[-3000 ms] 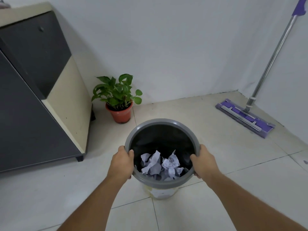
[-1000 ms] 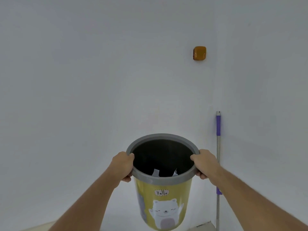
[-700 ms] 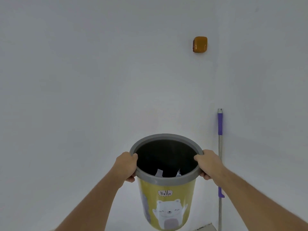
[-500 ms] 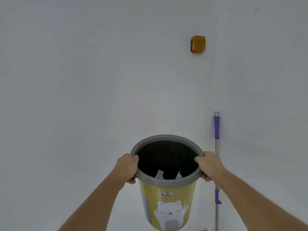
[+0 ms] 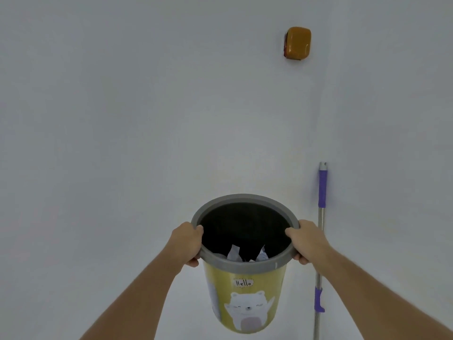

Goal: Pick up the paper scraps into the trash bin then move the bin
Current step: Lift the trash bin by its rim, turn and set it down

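The trash bin [image 5: 245, 298], paper scraps [image 5: 234, 253] inside, is gripped at its rim by left hand [image 5: 187, 241] and right hand [image 5: 305, 240]; carrying is underway, and a level set-down is called for.

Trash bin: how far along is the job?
Done: paper scraps lie inside the trash bin. In hand: left hand and right hand grip its grey rim, bin lifted in front of the wall. Left: carry it and set it down; the floor is out of view.

Both hands [image 5: 187, 242] grip the trash bin [image 5: 245, 303] rim.
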The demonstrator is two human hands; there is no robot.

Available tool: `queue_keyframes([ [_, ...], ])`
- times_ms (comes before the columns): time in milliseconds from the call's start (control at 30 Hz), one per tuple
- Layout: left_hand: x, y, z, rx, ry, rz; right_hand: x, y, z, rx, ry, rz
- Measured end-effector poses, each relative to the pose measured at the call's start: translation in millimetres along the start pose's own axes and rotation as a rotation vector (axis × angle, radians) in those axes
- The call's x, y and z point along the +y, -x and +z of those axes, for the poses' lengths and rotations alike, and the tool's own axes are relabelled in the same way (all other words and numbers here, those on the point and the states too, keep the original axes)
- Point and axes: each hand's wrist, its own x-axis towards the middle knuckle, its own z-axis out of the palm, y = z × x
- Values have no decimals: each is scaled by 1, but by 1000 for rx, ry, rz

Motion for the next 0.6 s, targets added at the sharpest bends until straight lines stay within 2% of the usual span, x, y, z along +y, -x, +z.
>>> queue_keyframes([
  [333, -21, -44, 44, 14, -25, -58, 34, -50, 14, -15, 48, 4],
  [600, -102, -73, 106, -30, -143, -74, 123, -75, 66, -22, 119, 98],
])
